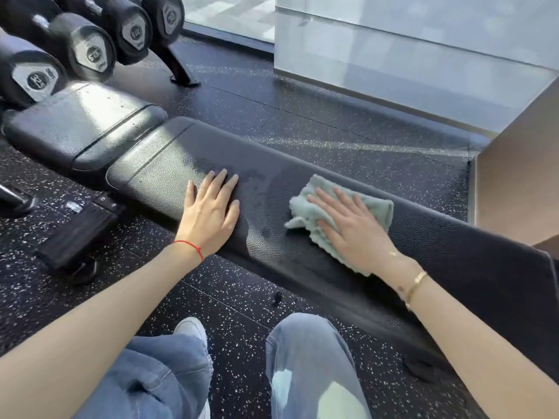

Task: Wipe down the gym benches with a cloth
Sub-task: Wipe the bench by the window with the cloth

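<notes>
A black padded gym bench (272, 176) runs from the upper left to the lower right, with a separate seat pad (81, 122) at its left end. My left hand (210, 211) lies flat on the long pad, fingers spread, holding nothing. To its right, my right hand (352, 228) presses flat on a crumpled pale green cloth (378, 208) that rests on the pad. A damp, darker patch shows on the pad between the two hands.
A rack of black dumbbells (78, 46) stands at the upper left, its foot (181, 74) on the speckled rubber floor (302, 116). The bench's frame (75, 231) sticks out at the left. A tan box or wall (520, 176) stands at the right. My legs in jeans are below.
</notes>
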